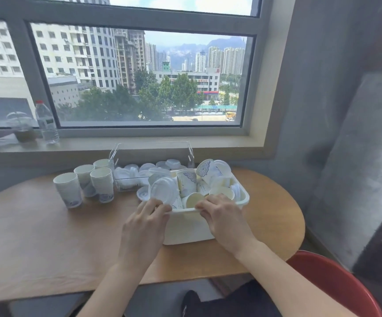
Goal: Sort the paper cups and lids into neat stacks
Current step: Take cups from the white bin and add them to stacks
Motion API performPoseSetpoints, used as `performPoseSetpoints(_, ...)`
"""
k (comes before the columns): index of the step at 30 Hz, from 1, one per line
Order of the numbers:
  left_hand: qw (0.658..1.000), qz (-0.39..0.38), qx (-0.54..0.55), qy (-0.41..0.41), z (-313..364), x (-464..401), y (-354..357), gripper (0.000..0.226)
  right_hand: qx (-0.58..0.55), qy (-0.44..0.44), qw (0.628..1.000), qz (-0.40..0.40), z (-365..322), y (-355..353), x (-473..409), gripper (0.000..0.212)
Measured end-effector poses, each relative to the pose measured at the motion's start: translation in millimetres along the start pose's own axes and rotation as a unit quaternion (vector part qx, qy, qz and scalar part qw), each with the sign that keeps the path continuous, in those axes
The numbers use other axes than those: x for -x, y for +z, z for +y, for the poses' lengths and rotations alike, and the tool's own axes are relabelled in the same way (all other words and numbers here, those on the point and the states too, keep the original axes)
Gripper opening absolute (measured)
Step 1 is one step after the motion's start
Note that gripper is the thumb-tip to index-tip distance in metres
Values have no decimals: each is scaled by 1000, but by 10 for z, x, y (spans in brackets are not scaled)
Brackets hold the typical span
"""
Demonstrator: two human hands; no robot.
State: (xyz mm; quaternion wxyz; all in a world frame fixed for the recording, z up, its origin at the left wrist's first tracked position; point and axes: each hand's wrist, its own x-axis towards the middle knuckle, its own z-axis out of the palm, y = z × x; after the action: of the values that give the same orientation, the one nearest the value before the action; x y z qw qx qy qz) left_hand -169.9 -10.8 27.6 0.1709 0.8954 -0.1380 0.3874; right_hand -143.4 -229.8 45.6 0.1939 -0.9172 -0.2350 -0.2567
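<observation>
A white plastic bin (190, 227) sits on the wooden table (48, 236), piled with loose paper cups (186, 180) and white lids (162, 191). My left hand (145, 221) grips the bin's near rim at its left corner, fingers curled over the edge. My right hand (224, 217) grips the same rim further right. Several stacks of nested paper cups (101, 185) stand upright to the left of the bin. Behind it a clear acrylic tray (128, 177) holds more white lids.
A water bottle (46, 122) and a domed plastic drink cup (22, 126) stand on the window sill at the left. A grey wall closes the right side. A red chair (336, 284) shows at the lower right by the table's rounded edge.
</observation>
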Motion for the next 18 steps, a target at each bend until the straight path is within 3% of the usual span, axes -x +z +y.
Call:
performPoseSetpoints(12,998,8,-26,-57,-309,170,-231,16,-43,-45,998,-18,-324,191,-121,17)
performPoseSetpoints(18,997,10,-6,-78,-321,134,-181,15,-67,29,992,98,-33,34,-458,30)
